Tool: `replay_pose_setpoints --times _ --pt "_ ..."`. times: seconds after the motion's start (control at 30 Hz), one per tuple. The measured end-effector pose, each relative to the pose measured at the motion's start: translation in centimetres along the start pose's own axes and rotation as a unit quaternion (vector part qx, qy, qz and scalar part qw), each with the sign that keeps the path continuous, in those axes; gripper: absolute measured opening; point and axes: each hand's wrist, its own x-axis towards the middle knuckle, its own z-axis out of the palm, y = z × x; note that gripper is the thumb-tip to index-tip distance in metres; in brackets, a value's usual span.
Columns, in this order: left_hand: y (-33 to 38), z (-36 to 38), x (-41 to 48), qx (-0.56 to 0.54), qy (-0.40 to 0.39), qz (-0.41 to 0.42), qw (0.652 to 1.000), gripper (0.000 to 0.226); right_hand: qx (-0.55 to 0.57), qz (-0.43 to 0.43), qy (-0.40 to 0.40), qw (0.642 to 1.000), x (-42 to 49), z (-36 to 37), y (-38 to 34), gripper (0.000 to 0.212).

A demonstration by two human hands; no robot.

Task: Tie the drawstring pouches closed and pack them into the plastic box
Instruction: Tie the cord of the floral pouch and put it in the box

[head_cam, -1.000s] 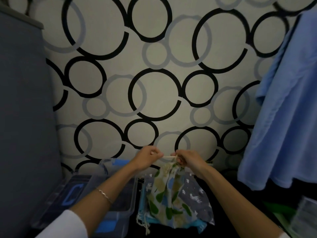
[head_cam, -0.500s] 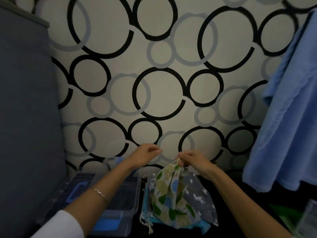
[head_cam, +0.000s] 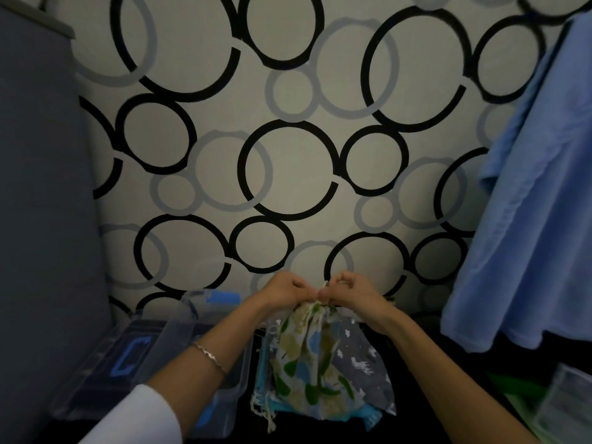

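— What's worn behind the left hand (head_cam: 282, 291)?
— A thin silvery chain bracelet (head_cam: 211, 358) at the wrist. Further back, a white sleeve (head_cam: 137, 415) covers the arm.
— And behind the right hand (head_cam: 355, 293)?
— Just bare forearm.

The spotty pouch (head_cam: 307, 357), cream with green and blue blobs, stands up with its top bunched tight around its string (head_cam: 324, 286). It sits on a grey pouch (head_cam: 362, 360) and a blue pouch (head_cam: 368, 415). The clear plastic box (head_cam: 179, 331) sits just left.
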Motion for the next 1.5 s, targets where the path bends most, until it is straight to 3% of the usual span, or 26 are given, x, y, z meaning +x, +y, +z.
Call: replay_pose_setpoints --times 0.07,0.17,0.3,0.47,0.57,0.63,0.77,0.9,1.0,1.13,1.3,1.4,1.5 --pt "0.3 -0.5 0.0 0.009 -0.004 0.009 1.000 0.016 -0.032 -0.011 0.019 0.999 0.0 0.3 -0.2 0.024" --pt "0.9 -0.6 -0.2 0.042 -0.032 0.026 0.998 0.015 -0.140 -0.069 0.065 0.986 -0.2 1.1 -0.6 0.015" --pt "1.6 -0.9 -0.4 0.099 -0.058 0.035 0.993 0.028 -0.256 -0.108 0.024 0.960 -0.4 1.5 -1.1 0.010" --pt "1.9 -1.5 -0.7 0.104 -0.093 0.019 0.990 0.029 -0.279 -0.136 0.031 0.950 -0.6 1.5 -1.3 0.021" --pt "1.8 -1.8 -0.6 0.105 -0.083 0.006 0.991 0.023 -0.311 -0.130 0.014 0.941 -0.5 1.6 -1.3 0.015" --pt "1.7 -1.8 -0.4 0.119 -0.051 0.024 0.991 0.023 -0.279 -0.098 -0.008 0.955 -0.5 1.5 -1.2 0.017" --pt "1.7 -1.0 -0.5 0.156 0.037 0.084 0.983 0.017 -0.103 -0.009 -0.033 0.994 -0.4 0.9 -1.0 0.020" --pt "1.7 -0.3 -0.8 0.167 0.058 0.136 0.975 0.021 -0.048 -0.006 -0.021 0.999 -0.2 0.8 -0.5 0.014" --pt "1.5 0.1 -0.7 0.156 0.078 0.128 0.976 0.020 0.015 -0.008 -0.015 1.000 -0.1 0.9 0.1 0.008" --pt "1.1 0.3 -0.4 0.132 0.079 0.096 0.983 0.018 0.116 0.041 0.008 0.992 0.0 0.9 0.3 0.048" --pt "1.3 -0.1 -0.3 0.121 0.005 0.032 0.992 0.031 0.079 -0.021 0.030 0.996 -0.3 1.5 0.2 0.030" --pt "1.6 -0.1 -0.3 0.035 -0.049 -0.049 0.997 0.029 -0.049 -0.081 0.095 0.991 -0.3 2.0 0.0 0.021" --pt "1.8 -0.2 -0.2 -0.050 -0.062 -0.097 0.992 0.029 -0.102 -0.112 0.106 0.983 -0.5 2.3 -0.2 0.016"
